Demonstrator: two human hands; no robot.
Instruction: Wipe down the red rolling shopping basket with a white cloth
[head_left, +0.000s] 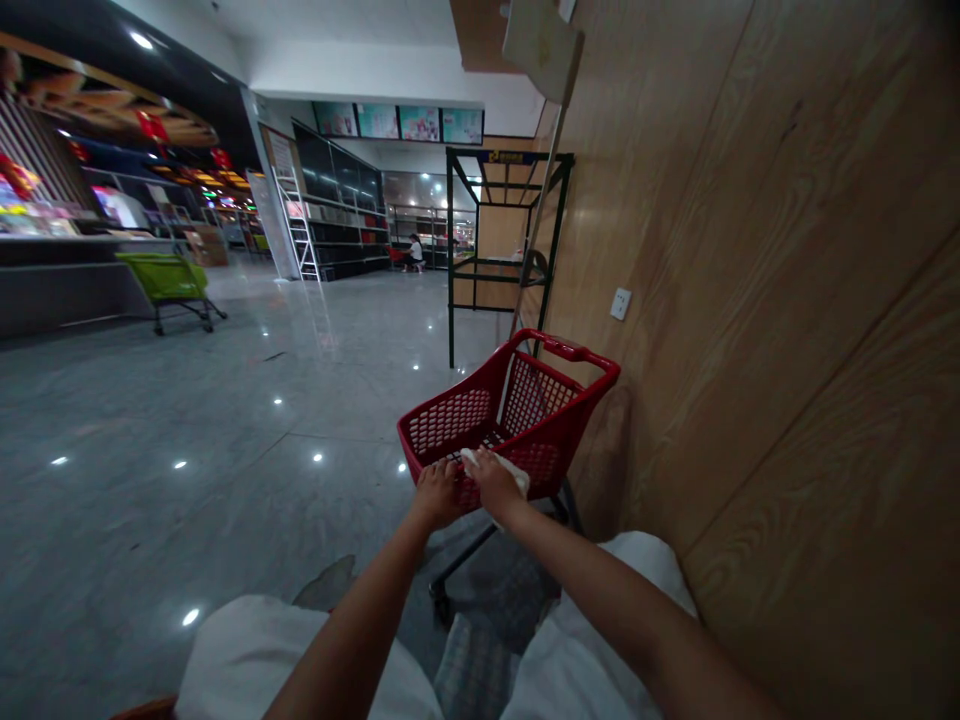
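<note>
A red plastic shopping cart (450, 420) with a mesh basket stands in front of me, its handle toward the wall on the right. My left hand (439, 492) grips the near rim of the basket, fingers curled over the edge. Just to its right, my right hand (491, 480) is closed on a white cloth (519, 474) and presses it against the same rim and side wall. Part of the cloth is hidden under the palm. Beneath the basket, a grey leg ends in a caster wheel (441, 604).
A wood-panel wall (750, 300) with a socket (620, 304) runs close on my right. Beyond the cart stands a dark metal rack (451, 270) with a long pole leaning nearby. A green cart (165, 275), a stepladder (300, 225) and a seated person (415, 252) are farther off.
</note>
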